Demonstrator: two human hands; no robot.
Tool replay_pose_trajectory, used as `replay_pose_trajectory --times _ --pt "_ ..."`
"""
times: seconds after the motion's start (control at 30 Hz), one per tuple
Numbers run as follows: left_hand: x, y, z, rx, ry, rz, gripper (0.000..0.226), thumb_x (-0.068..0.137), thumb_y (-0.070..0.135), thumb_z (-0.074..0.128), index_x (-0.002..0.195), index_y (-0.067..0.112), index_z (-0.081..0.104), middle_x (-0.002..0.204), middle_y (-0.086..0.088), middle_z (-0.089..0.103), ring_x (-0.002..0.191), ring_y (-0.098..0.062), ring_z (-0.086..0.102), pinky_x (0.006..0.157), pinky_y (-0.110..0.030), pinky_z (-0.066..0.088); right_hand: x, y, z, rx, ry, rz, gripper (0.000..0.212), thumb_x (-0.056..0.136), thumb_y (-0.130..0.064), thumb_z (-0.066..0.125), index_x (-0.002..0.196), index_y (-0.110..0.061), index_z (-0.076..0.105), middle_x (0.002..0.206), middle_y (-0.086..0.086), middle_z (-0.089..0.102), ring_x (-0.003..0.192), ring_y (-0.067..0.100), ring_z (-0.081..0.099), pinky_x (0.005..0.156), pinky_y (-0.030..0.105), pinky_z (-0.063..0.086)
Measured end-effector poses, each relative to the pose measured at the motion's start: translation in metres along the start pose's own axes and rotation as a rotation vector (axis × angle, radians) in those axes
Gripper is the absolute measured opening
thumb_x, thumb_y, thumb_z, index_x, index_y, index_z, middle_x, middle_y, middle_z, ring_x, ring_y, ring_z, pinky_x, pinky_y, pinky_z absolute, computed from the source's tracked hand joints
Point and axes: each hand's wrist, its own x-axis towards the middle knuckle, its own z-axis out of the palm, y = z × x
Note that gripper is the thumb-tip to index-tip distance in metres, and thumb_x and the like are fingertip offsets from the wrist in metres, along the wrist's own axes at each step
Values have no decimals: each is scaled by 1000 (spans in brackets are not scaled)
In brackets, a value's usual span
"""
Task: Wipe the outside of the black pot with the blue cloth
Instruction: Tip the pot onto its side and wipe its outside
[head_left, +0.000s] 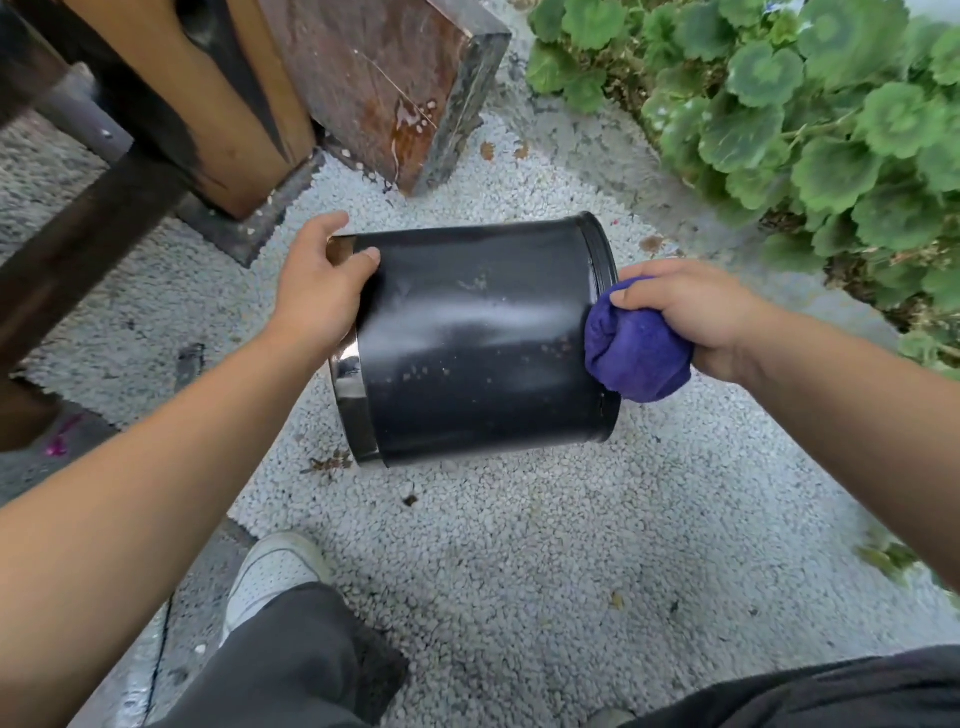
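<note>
The black pot is held on its side above the white gravel, its rim end to the left and its base to the right. Its wall shows pale dust streaks and small specks. My left hand grips the rim end, thumb on the outer wall and fingers curled over the edge. My right hand holds the bunched blue cloth pressed against the pot's right end, near the base edge.
White gravel ground lies under the pot. A wooden post and bench leg stand at the upper left beside a rusty stone block. Green leafy plants fill the upper right. My shoe and dark trouser legs are below.
</note>
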Motion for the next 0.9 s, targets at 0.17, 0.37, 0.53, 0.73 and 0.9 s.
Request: replay_pose_trajectory --times 0.17,0.37,0.53,0.73,0.9 --pt "-22 -17 -2 383 -32 270 47 99 25 51 142 8 44 159 -13 25 147 -21 20 113 -12 6 3 -2 -2 77 -4 24 17 83 -4 65 90 -17 74 77 1 75 74 18 69 73 30 56" --pt "-47 -28 -10 495 -48 432 55 101 35 36 146 4 37 161 -15 17 150 -27 10 121 -36 8 -21 -29 16 -310 291 -477 42 73 -28 64 115 -32 64 110 -13 63 95 -2 56 89 10 40" --pt "-51 -35 -6 496 -94 433 56 101 29 34 149 -1 31 160 -18 16 150 -32 5 122 -38 5 -30 -40 95 -507 280 -727 50 77 -29 64 125 -18 59 133 7 48 117 12 45 102 12 27" --pt "-38 -44 -9 474 -150 441 58 99 27 37 149 0 29 160 -19 17 151 -30 2 121 -30 3 -28 5 195 -1054 78 -862 56 93 -45 48 144 -25 42 154 3 35 130 30 36 103 47 34" --pt "-37 -41 -5 517 -75 432 56 97 21 34 149 1 30 160 -18 19 150 -30 7 120 -28 5 -11 12 158 -1125 127 -855 52 87 -31 53 138 -19 51 148 7 45 137 35 35 107 48 35"
